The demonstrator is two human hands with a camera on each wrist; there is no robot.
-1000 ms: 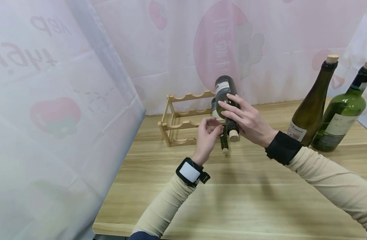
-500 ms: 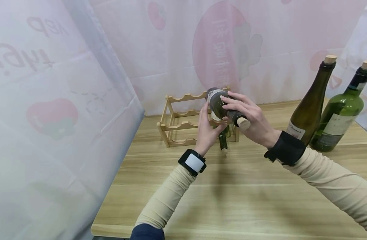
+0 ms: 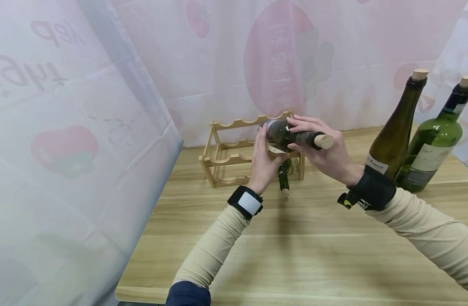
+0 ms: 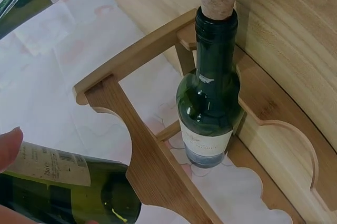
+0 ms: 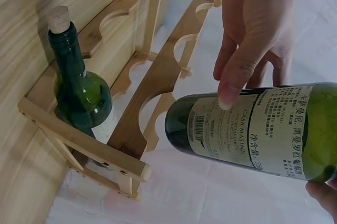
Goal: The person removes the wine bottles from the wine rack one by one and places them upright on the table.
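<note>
At the right end of the wooden rack, the held bottle lies sideways, corked neck pointing right. Its label reads "CASA MASINE" and "净含量"; the left hand clasps the body, the right hand the neck and shoulder.

Now a dark green wine bottle is being held up at a slant by the scalloped wooden wine rack, its cork seated, its neck turned to the right. The neck end is gripped by the right hand; the base end is held by the left hand, thumb laid on the cream label, where "CASA" and Chinese characters can be read. And below, a second green bottle, also corked, is cradled on the lower tier, its neck poked out past the front rail.
</note>
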